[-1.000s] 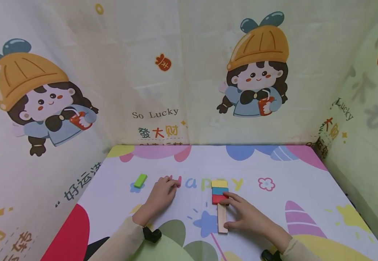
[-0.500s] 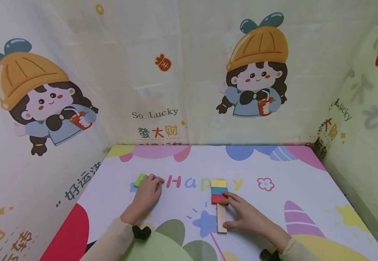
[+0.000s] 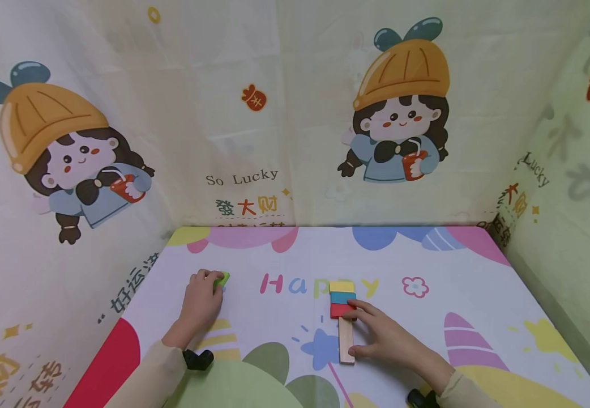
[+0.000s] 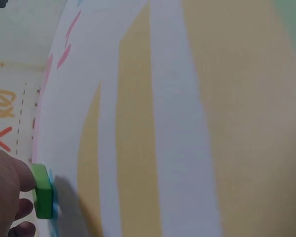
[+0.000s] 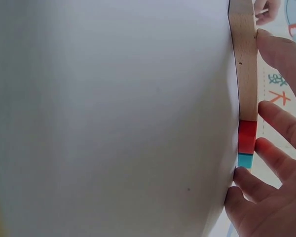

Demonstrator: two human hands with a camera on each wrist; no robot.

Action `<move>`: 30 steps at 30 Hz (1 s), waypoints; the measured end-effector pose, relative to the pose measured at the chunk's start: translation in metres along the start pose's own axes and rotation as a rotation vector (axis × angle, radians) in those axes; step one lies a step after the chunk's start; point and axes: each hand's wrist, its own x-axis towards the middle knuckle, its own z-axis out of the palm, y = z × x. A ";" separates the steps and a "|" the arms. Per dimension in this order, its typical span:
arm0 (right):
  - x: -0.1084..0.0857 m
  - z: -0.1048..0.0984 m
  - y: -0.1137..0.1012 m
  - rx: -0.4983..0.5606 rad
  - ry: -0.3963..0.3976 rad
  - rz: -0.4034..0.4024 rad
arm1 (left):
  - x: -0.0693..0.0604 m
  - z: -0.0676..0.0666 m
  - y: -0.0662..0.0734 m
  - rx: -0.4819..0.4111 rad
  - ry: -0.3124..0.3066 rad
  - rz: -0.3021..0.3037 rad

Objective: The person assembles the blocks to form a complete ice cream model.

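Observation:
At the left of the printed table, my left hand [image 3: 200, 297] pinches a small green wooden block [image 3: 223, 279], its fingers covering part of it. The left wrist view also shows the green block [image 4: 43, 191] beside the fingertips. Farther right, a yellow block [image 3: 342, 287], a blue block [image 3: 343, 297] and a red block [image 3: 341, 311] lie edge to edge in a column. A long plain wooden block [image 3: 346, 341] extends from the red one toward the person. My right hand [image 3: 384, 333] rests along this row with spread fingers, thumb by the plain block and fingertips by the red one.
The table [image 3: 285, 317] has a colourful printed cover with the word "Happy". Patterned cloth walls [image 3: 315, 113] stand behind it and on both sides.
My left hand has moved left from the printed "H" to the green block and taken hold of it. The right hand and the row of blocks have stayed in place.

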 end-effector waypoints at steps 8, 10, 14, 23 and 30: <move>0.000 -0.001 0.000 0.013 -0.006 0.000 | -0.005 -0.002 -0.005 -0.007 -0.002 -0.120; 0.000 -0.001 0.001 0.019 -0.007 0.001 | -0.005 -0.001 -0.006 -0.008 -0.010 -0.146; 0.001 0.000 0.002 0.025 -0.007 0.008 | -0.004 0.001 -0.007 -0.010 -0.027 -0.170; 0.001 0.000 0.002 0.025 0.000 0.008 | 0.002 0.006 -0.003 -0.050 -0.040 -0.178; 0.000 0.000 0.001 0.039 -0.003 0.005 | 0.008 0.014 0.007 -0.075 -0.041 -0.172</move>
